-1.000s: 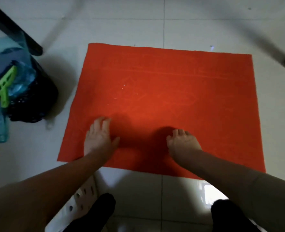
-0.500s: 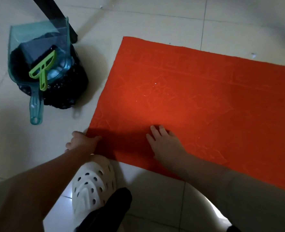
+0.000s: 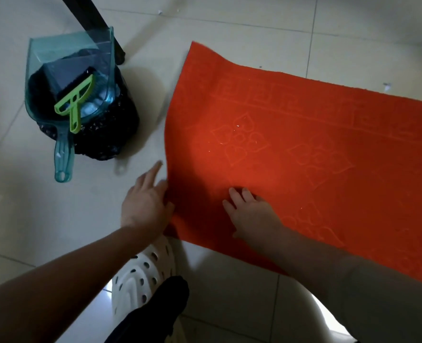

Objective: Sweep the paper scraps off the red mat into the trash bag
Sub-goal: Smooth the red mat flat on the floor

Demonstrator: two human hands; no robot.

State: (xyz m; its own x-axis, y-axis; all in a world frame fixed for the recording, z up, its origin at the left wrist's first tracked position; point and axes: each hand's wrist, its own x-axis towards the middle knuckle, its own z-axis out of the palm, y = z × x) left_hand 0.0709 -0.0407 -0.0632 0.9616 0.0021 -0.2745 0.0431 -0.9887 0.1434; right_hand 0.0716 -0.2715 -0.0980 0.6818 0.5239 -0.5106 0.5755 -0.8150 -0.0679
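Observation:
The red mat (image 3: 316,169) lies on the tiled floor, embossed with heart patterns. A few tiny white paper scraps (image 3: 237,126) dot its left part. My left hand (image 3: 145,204) rests at the mat's near-left edge, fingers spread, touching the border. Flat on the mat near its front edge lies my right hand (image 3: 249,214), palm down and holding nothing. The black trash bag (image 3: 106,134) stands to the left of the mat. A clear teal dustpan (image 3: 64,78) sits on top of it, and a green-handled brush (image 3: 75,105) lies in the dustpan.
A dark table leg (image 3: 98,23) stands behind the trash bag. My white perforated clog (image 3: 140,276) and dark trouser leg (image 3: 153,315) are just below the mat's near-left corner. A stray scrap (image 3: 387,86) lies on the tile beyond the mat's far edge.
The view has swung left, bringing the bag and dustpan closer. My left hand slid off the mat to its left edge; my right hand shifted left along the front edge.

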